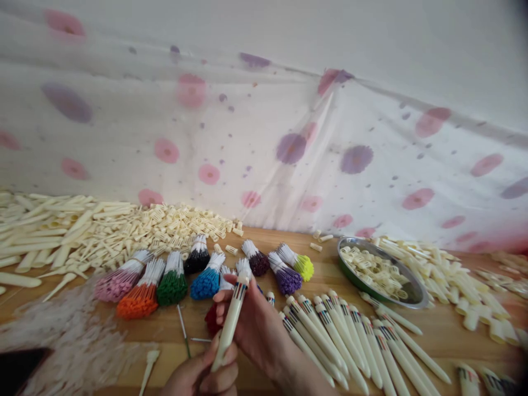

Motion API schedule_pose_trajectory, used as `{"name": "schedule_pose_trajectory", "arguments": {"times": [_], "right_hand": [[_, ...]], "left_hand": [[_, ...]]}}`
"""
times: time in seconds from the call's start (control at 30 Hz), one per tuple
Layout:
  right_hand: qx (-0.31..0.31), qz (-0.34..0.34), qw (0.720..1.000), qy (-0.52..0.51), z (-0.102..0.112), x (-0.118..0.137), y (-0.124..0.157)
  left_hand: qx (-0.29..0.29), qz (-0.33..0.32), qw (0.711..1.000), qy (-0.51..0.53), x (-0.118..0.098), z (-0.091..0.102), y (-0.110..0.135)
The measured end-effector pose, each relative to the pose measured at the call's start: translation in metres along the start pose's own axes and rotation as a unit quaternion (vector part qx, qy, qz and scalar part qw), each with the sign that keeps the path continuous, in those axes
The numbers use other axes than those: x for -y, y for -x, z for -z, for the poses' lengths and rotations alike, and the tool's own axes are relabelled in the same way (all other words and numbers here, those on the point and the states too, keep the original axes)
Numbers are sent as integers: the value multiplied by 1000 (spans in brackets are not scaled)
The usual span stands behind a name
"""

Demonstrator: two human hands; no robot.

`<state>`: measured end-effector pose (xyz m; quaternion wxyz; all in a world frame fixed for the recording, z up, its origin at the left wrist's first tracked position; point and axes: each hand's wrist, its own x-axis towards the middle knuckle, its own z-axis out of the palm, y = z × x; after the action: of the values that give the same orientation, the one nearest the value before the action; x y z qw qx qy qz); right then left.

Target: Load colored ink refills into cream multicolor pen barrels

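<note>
A cream multicolour pen [231, 322] with coloured sliders near its top is held upright, tilted slightly right. Closed round its lower end is my left hand [208, 367]. My right hand [262, 327] is at the upper part, thumb by the top and curled fingers behind the barrel. Behind the hands stand bundles of thin white refills with coloured ends, among them a blue bundle [205, 281], a green bundle [172, 283] and a purple bundle [287, 278]. A red bundle [213, 319] is partly hidden by my hands. To the right lies a row of similar pens [330, 341].
A metal dish [418, 291] holds small cream parts. Piles of cream tubes [45, 236] and small slotted pieces [185, 223] fill the back left. More cream barrels [466, 286] lie right. Clear thin pieces [74, 341] spread at left. A flowered plastic sheet [231, 143] hangs behind.
</note>
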<state>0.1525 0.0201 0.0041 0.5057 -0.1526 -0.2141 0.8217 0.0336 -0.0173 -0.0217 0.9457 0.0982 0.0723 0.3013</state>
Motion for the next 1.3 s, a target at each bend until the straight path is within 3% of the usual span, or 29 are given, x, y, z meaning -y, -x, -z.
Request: {"name": "schedule_pose_trajectory", "arguments": {"times": [0.17,0.3,0.4,0.63,0.73,0.8,0.87,0.97,1.03,1.07,1.1,1.17,1.3], "right_hand": [[-51,36,997,48,1,-1,0],[-4,-19,999,26,4,8,-2],[20,-55,998,19,6,14,-3],[-39,27,984,169,7,30,0],[-63,38,974,213,11,30,-1],[-70,46,970,229,14,27,-2],[-73,54,967,239,15,22,-3],[-79,81,962,247,14,17,-1],[-86,99,959,252,11,12,0],[-92,108,958,249,10,10,1],[-99,116,958,241,8,7,1],[-108,126,962,216,3,0,2],[-87,105,957,257,-6,2,7]], "left_hand": [[-61,-10,997,-40,0,3,0],[-159,-40,969,-184,5,8,-2],[-208,-61,949,-230,5,7,-3],[-192,-16,962,-196,-2,5,1],[-221,-30,942,-251,-1,9,1],[-260,-67,900,-343,1,11,2],[-301,-115,823,-469,0,12,5],[-333,-179,637,-672,-8,10,11],[-332,-184,508,-774,-14,8,14],[-333,-176,462,-802,-16,6,14],[-334,-167,438,-818,-18,4,14],[-330,-148,450,-817,-19,-2,14],[-302,-135,548,-768,-19,-16,15]]}}
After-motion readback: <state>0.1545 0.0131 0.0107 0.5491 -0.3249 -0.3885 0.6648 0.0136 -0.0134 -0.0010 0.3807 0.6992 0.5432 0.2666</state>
